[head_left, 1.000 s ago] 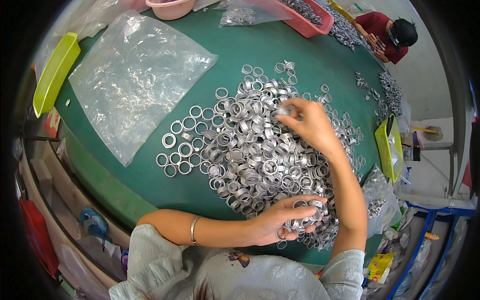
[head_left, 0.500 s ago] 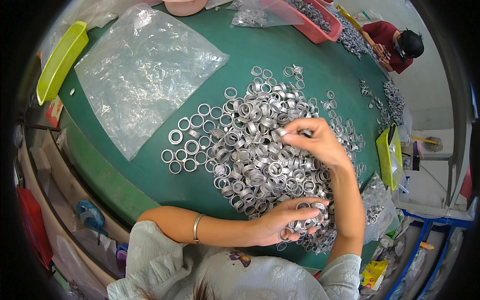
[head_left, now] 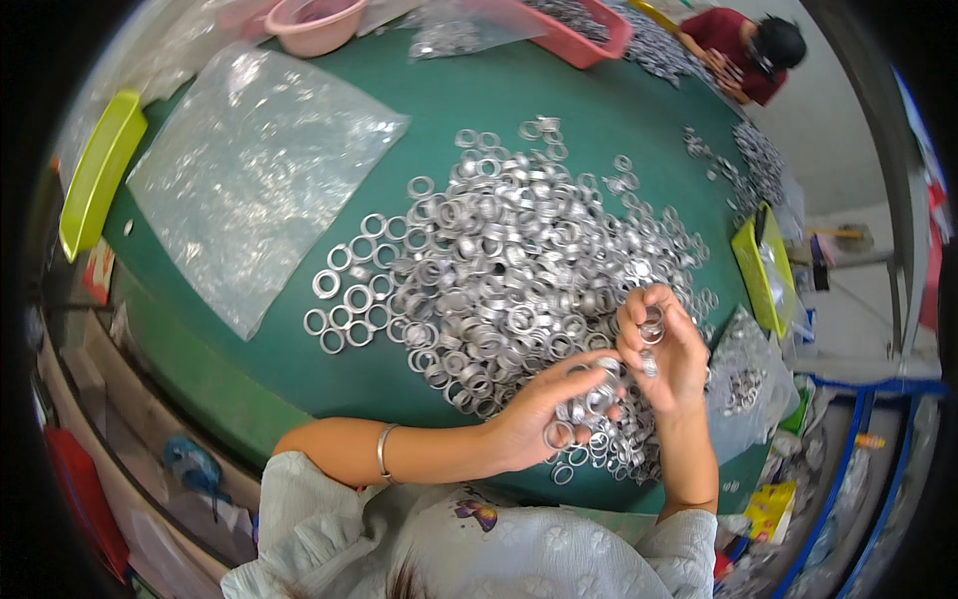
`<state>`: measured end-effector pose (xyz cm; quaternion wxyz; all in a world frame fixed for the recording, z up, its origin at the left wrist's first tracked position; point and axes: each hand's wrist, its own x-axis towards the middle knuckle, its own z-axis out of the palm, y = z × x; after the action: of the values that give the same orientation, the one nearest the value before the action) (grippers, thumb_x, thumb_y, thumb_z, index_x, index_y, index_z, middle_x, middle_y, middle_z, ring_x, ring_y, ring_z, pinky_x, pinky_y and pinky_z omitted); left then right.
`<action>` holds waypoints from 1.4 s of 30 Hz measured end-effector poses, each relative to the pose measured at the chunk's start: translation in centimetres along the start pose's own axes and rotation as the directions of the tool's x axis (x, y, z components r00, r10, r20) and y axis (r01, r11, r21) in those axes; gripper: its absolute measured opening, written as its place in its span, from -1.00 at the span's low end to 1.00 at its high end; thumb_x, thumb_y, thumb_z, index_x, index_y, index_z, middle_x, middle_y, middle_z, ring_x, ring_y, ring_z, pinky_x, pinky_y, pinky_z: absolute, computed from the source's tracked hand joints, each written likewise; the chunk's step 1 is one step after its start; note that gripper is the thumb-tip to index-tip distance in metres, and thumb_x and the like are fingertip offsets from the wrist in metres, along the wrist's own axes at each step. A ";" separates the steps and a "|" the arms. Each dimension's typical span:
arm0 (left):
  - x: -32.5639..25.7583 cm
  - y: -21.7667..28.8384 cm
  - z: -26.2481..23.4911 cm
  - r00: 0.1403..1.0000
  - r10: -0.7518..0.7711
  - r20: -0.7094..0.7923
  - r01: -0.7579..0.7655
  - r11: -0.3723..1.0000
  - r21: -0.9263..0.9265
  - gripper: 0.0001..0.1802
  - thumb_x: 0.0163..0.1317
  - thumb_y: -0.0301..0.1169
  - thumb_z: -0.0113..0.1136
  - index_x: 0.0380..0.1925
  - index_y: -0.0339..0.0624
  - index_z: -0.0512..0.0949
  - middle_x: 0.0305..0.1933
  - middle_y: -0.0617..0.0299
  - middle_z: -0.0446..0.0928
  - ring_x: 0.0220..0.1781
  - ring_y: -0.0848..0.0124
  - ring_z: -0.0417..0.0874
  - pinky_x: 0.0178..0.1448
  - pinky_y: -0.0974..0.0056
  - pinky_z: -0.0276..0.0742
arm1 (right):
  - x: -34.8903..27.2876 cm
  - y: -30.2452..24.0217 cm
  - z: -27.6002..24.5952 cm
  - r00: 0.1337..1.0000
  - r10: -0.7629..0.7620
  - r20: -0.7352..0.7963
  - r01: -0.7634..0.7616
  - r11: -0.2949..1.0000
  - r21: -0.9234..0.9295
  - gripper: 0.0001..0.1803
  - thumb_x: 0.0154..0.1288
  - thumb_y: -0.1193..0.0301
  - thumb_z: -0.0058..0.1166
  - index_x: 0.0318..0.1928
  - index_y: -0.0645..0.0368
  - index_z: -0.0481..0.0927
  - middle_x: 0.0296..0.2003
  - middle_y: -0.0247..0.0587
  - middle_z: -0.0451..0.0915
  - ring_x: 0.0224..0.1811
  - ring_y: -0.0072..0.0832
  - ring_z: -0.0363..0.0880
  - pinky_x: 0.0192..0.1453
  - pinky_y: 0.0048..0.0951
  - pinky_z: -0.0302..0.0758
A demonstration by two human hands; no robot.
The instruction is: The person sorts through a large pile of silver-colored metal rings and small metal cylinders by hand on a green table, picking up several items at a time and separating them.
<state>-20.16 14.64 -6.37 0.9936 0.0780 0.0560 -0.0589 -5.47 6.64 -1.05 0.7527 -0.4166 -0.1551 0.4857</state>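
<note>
A big heap of silver metal rings (head_left: pixel 519 270) lies on the green table (head_left: pixel 299 384). My left hand (head_left: pixel 544 414) rests at the heap's near edge, fingers curled around a stack of rings (head_left: pixel 597 391). My right hand (head_left: pixel 664 349) is close beside it, to the right, pinching a few rings (head_left: pixel 651 324) between thumb and fingers. A bracelet sits on my left wrist. The two hands almost touch over the near right part of the heap.
A clear plastic bag (head_left: pixel 249 190) lies flat at the left. Yellow-green trays (head_left: pixel 95 185) (head_left: pixel 763 270) sit at the left and right edges. A pink bowl (head_left: pixel 314 22) and red tray (head_left: pixel 584 35) stand at the back. Another person (head_left: pixel 748 50) works at the far right.
My right hand has pulled back from the middle of the heap toward me, carrying rings, and now sits beside my left hand. The left hand stayed at the near edge.
</note>
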 end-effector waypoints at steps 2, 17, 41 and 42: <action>0.0 -0.2 1.1 0.987 0.033 -0.154 -0.044 0.996 -0.071 -0.59 0.37 -0.25 -0.03 0.19 -0.06 0.30 -0.14 0.25 0.48 -0.17 0.49 0.57 -0.27 0.41 0.60 | -1.7 1.2 1.3 0.980 -0.177 -0.091 0.159 0.971 -0.177 -0.87 0.36 0.41 -0.07 -0.24 0.22 0.46 -0.37 -0.25 0.42 -0.46 -0.55 0.38 -0.49 -0.59 0.36; 4.7 -8.3 5.3 0.865 0.469 -0.180 -0.479 0.877 -0.018 -0.69 0.32 -0.25 -0.20 -0.05 -0.06 0.45 0.01 0.23 0.46 0.08 0.36 0.48 0.15 0.27 0.47 | -9.3 3.0 0.0 0.546 -0.753 0.368 0.400 -0.151 -0.904 -0.79 0.03 0.37 0.19 -0.32 0.21 0.59 -0.26 -0.23 0.53 -0.19 -0.24 0.47 -0.01 -0.23 0.33; 22.9 -14.8 11.0 0.999 -0.025 -0.027 0.035 0.860 0.508 -0.12 0.24 0.04 -0.09 0.41 -0.16 -0.14 0.51 -0.02 -0.49 0.49 -0.05 -0.61 0.42 -0.22 -0.64 | -17.3 1.0 -8.0 0.208 -0.960 -0.187 0.246 0.237 -0.940 -0.52 0.39 0.27 -0.17 0.18 0.36 0.31 0.24 0.07 0.24 0.34 -0.15 0.17 0.40 -0.22 0.04; 22.6 -14.6 11.0 0.997 -0.071 -0.006 0.064 0.849 0.525 -0.14 0.24 0.03 -0.09 0.41 -0.16 -0.10 0.51 -0.02 -0.48 0.49 -0.06 -0.59 0.43 -0.22 -0.62 | -17.6 1.1 -8.3 0.250 -0.948 -0.197 0.271 0.264 -0.926 -0.57 0.38 0.30 -0.15 0.12 0.35 0.37 0.19 0.05 0.30 0.29 -0.17 0.23 0.36 -0.24 0.10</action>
<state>1.47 -3.93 -0.44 0.9324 0.3435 0.0337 -0.1072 -9.33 -12.27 -3.92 0.6235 -0.7208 -0.1772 -0.2457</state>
